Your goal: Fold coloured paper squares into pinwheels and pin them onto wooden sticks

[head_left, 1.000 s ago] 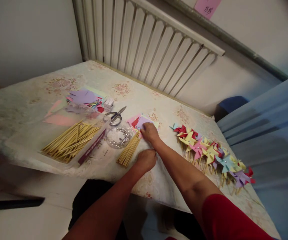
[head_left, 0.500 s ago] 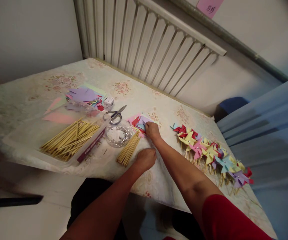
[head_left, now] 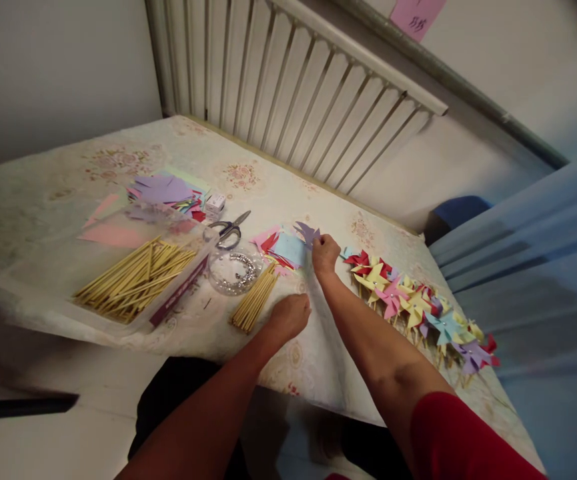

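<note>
Right hand (head_left: pixel 324 253) up at the middle of the floral-patterned tablecloth (head_left: pixel 278 193), fingers pinched shut on a cut purple paper pinwheel blank (head_left: pixel 307 233), lifted just off the small stack of pink, red and blue cut paper squares (head_left: pixel 283 248) lying at nine o'clock of that hand. Left hand (head_left: pixel 288 317) resting low near the table's front edge, fingers curled under; whether holding anything, cannot tell. Loose bundle of pale wooden sticks (head_left: pixel 254 302) just beside the left hand at nine o'clock, pointing toward the paper stack. Round clear dish of small silver pins (head_left: pixel 233 271) touching the sticks' far end, silver scissors with dark handles (head_left: pixel 229 230) at twelve o'clock of the dish. Clear shallow plastic tray heaped with more wooden sticks (head_left: pixel 133 283) farther out at nine o'clock, hanging close to the front edge. Spread pile of purple and mixed coloured papers (head_left: pixel 165 192) beyond the tray, small white box (head_left: pixel 215 203) at its right. Row of finished red, yellow, pink and purple paper pinwheels on sticks (head_left: pixel 418 307) at three o'clock of the right hand, running down toward the right front corner. Bare cloth between the two hands and out toward the white ribbed radiator (head_left: pixel 288 80) at twelve o'clock
</note>
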{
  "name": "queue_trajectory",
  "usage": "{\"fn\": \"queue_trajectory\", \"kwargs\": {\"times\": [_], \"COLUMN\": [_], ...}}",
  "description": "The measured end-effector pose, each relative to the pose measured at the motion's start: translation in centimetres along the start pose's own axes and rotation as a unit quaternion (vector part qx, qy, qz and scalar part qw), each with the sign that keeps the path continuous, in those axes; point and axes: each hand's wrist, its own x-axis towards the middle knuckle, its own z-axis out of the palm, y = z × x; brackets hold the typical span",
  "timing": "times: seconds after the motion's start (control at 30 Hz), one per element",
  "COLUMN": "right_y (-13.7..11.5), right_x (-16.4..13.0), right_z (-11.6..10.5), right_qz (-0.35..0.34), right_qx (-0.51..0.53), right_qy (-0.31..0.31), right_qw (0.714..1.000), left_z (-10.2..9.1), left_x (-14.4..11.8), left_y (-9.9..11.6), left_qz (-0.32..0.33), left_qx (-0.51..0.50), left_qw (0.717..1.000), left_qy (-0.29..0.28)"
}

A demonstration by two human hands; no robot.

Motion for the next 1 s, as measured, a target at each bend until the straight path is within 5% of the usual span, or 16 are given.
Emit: {"fn": "queue_trajectory", "kwargs": {"times": [0.23, 0.4, 0.53, 0.67, 0.83, 1.0], "right_y": [1.1, 2.4, 3.0, 3.4, 3.6, 3.4], "right_x": [0.3, -2.4, -5.9, -9.3, -11.8, -13.0], "right_z": [-4.8, -8.5, -10.6, -11.5, -11.5, -11.4], "right_qz": [0.039, 0.112, 0.139, 0.151, 0.186, 0.226], "right_qx": [0.069, 0.257, 0.33, 0.341, 0.366, 0.404], "right_qy": [0.065, -0.026, -0.104, -0.154, -0.189, -0.209], "right_qw": [0.995, 0.96, 0.928, 0.915, 0.892, 0.861], "left_z": [-0.1, -0.5, -1.7, -2.4, -1.7, -1.9], "left_x": [0.8, 1.4, 0.9, 0.3, 0.7, 0.6], "left_y": [-0.1, 0.0, 0.4, 0.6, 0.8, 1.2], "left_qz": [-0.015, -0.083, -0.064, 0.012, 0.002, -0.043], "left_qx": [-0.115, -0.344, -0.471, -0.54, -0.653, -0.644], "left_qw": [0.991, 0.927, 0.869, 0.837, 0.756, 0.76], "left_qy": [0.068, 0.128, 0.135, 0.091, 0.044, 0.08]}}
